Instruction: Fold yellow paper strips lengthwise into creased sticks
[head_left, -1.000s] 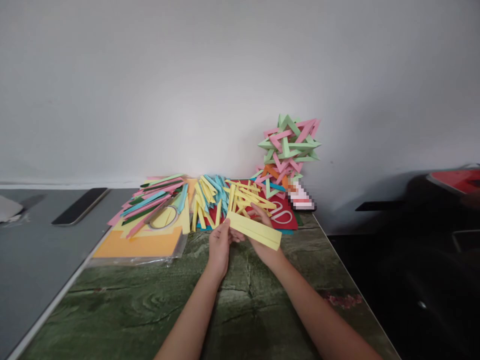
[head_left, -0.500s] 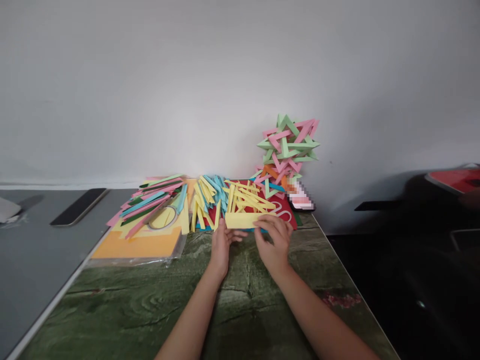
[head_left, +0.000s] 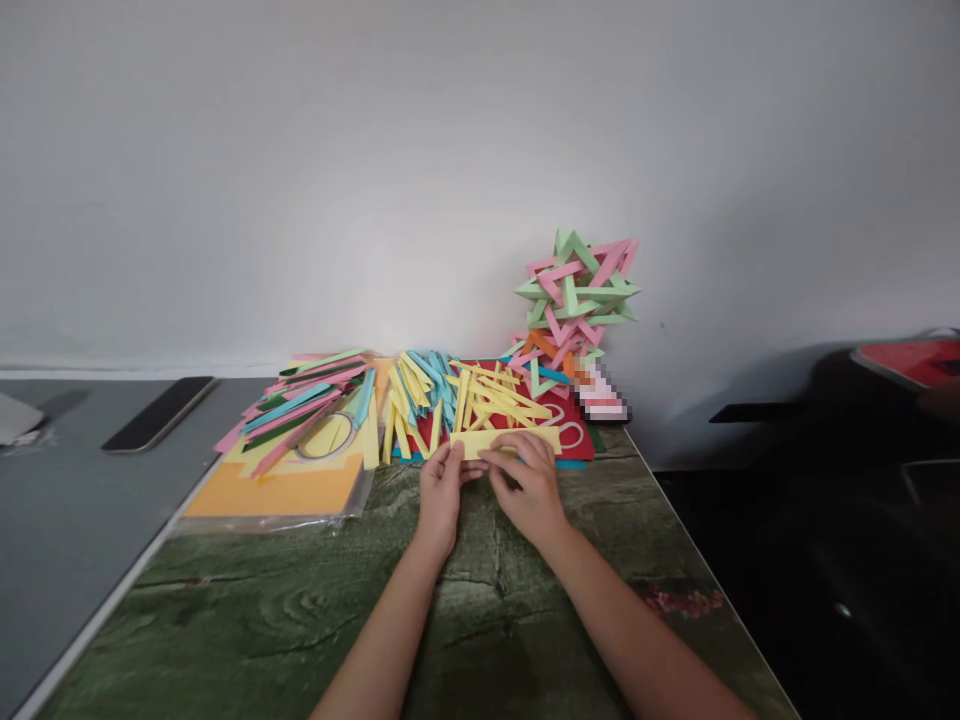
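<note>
A yellow paper strip (head_left: 471,440) stretches sideways between my hands, above the near edge of the paper pile. My left hand (head_left: 442,485) is closed on its left end, thumb on the near face. My right hand (head_left: 529,482) pinches the strip's lower edge near the middle, and its fingers cover part of the paper. Just beyond lie folded yellow strips (head_left: 499,395) on red paper (head_left: 581,415). Blue folded strips (head_left: 442,380) lie beside them to the left.
Mixed coloured strips (head_left: 300,410) and scissors (head_left: 349,440) rest on orange paper (head_left: 277,490) at left. A pink and green paper star model (head_left: 577,285) stands at back right against the wall. A phone (head_left: 159,414) lies on the grey surface (head_left: 67,520).
My right hand has slid left along the strip toward my left hand, so the strip's right end now shows beyond it. My left thumb has moved slightly onto the paper.
</note>
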